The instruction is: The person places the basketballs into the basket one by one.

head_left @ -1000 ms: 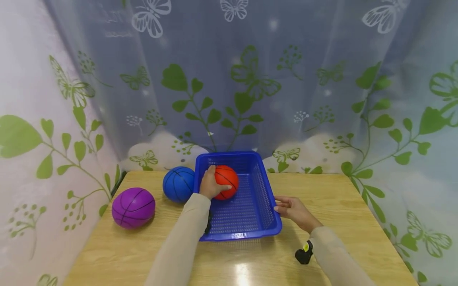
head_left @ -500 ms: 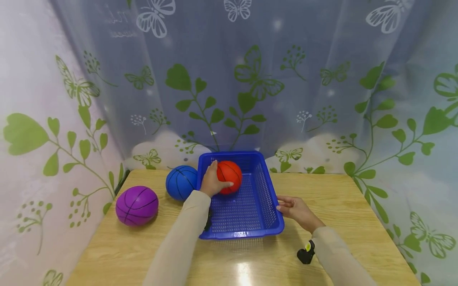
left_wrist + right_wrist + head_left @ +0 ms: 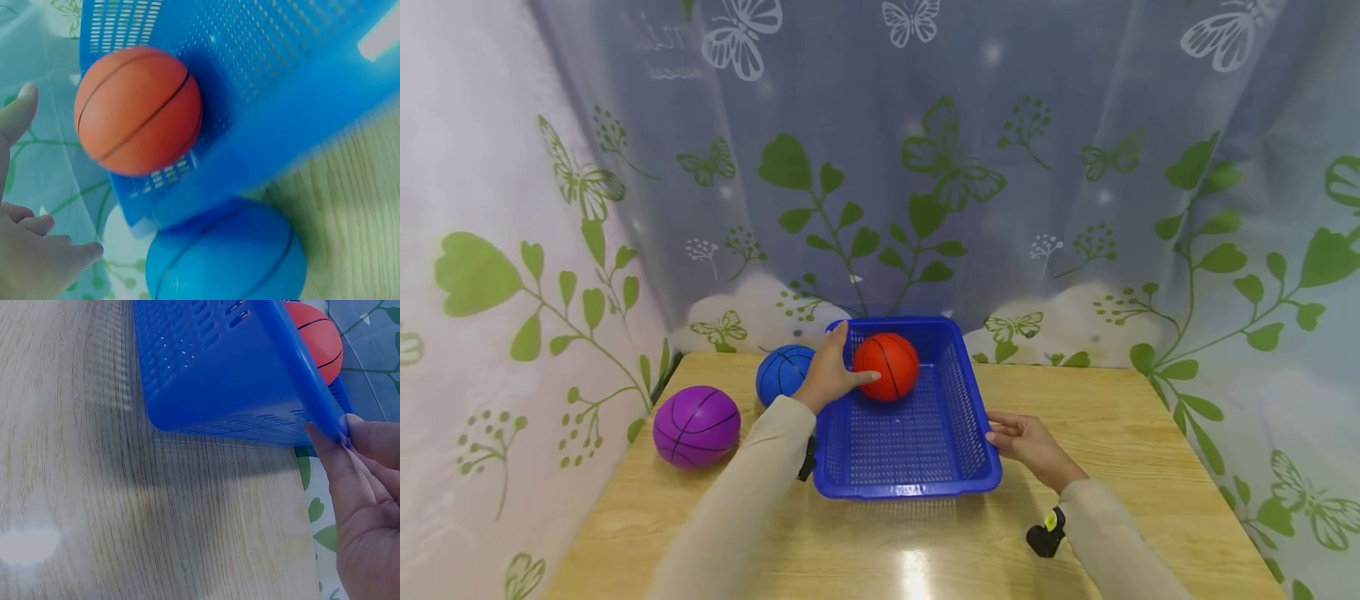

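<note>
- The orange ball point(image 3: 886, 367) lies inside the blue basket point(image 3: 955, 400), in the far-left corner, about 11 o'clock from the basket's middle.
- The left hand point(image 3: 829, 377) is at the ball's 9 o'clock, over the basket's left rim. Its fingers are spread and loose; the head view shows the thumb tip against the ball's near side, while the left wrist view shows a gap between the fingers point(image 3: 19, 112) and the ball point(image 3: 137, 111), so the grasp has been let go.
- A second ago that hand was cupped round the ball nearer the basket's middle-left; the ball now sits farther back, toward 12 o'clock, and the fingers have opened off it.
- The right hand point(image 3: 1028, 443) is at the basket's 3 o'clock, fingertips pressed on the right rim near the front corner. In the right wrist view the thumb and fingers point(image 3: 350, 456) close on the rim edge. It has kept this hold throughout.
- The basket rests on the wooden table point(image 3: 1150, 467), toward 12 o'clock.
- A blue ball point(image 3: 781, 372) touches the basket's left wall from outside, at 9 o'clock from the orange one, unmoved.
- A purple ball point(image 3: 696, 425) lies well to the left, near the table's 9 o'clock edge, also unmoved.
- A leaf-and-butterfly curtain point(image 3: 925, 167) hangs behind.
</note>
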